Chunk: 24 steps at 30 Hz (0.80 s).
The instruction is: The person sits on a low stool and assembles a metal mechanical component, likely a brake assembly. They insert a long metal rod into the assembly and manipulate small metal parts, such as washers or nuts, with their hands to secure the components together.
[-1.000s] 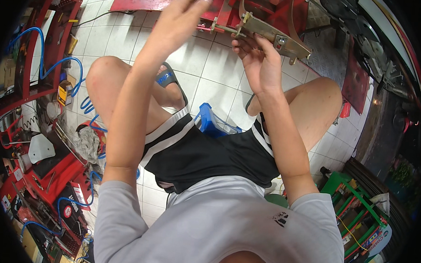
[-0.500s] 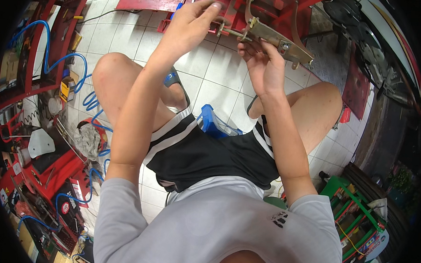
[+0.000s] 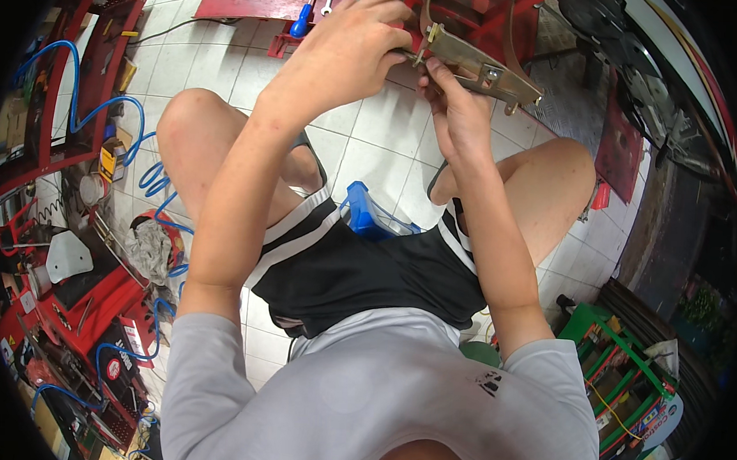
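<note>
The left hand (image 3: 347, 55) curls its fingers at the bolt (image 3: 413, 58); just right of them, the right hand (image 3: 462, 117), half closed, meets the bracket (image 3: 461, 55). Both grips are unclear. The bolt seems inserted, its tightness not visible.

Positions follow a dial centred on the view. The left hand (image 3: 339, 60) lies near 12 o'clock; the right hand (image 3: 465, 119) lies at 1, with the bracket (image 3: 483, 64) just beyond it. Toward 11, a screwdriver (image 3: 300, 23) and a wrench (image 3: 329, 0) lie side by side on a panel (image 3: 247, 3). A rack (image 3: 113, 46) stands at 10, a cloth (image 3: 150, 247) near 9, a cart (image 3: 119, 293) at 8, a motorcycle (image 3: 662, 107) at 2.
</note>
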### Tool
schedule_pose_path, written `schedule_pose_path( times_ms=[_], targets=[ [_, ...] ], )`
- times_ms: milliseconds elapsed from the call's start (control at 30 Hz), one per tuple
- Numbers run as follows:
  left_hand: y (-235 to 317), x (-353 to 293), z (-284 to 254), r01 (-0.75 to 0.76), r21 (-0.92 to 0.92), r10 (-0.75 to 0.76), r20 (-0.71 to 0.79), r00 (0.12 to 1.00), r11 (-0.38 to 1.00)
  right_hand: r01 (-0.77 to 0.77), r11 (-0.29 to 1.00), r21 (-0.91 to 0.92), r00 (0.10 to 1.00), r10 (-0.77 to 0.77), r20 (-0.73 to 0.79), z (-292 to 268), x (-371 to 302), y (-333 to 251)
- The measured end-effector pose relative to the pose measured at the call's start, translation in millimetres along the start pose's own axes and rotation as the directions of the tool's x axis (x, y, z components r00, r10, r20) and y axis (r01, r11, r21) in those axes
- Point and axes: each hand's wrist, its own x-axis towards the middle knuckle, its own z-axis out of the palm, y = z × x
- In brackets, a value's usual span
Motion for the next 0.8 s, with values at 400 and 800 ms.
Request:
schedule_pose_path(
  times_ms=[400, 800],
  targets=[
    [25.1, 18.9, -32.8, 0.038, 0.078, -0.036, -0.020, 0.999, 0.996, -0.065, 0.990, 0.127, 0.995, 0.055, 0.085, -7.3, -2.7, -1.0],
    [22.0, 16.7, -26.1, 0.137, 0.075, -0.148, 0.175, 0.973, 0.988, -0.066, 0.998, -0.018, 0.987, 0.068, 0.144, -4.4, -11.6, 6.6]
  ],
)
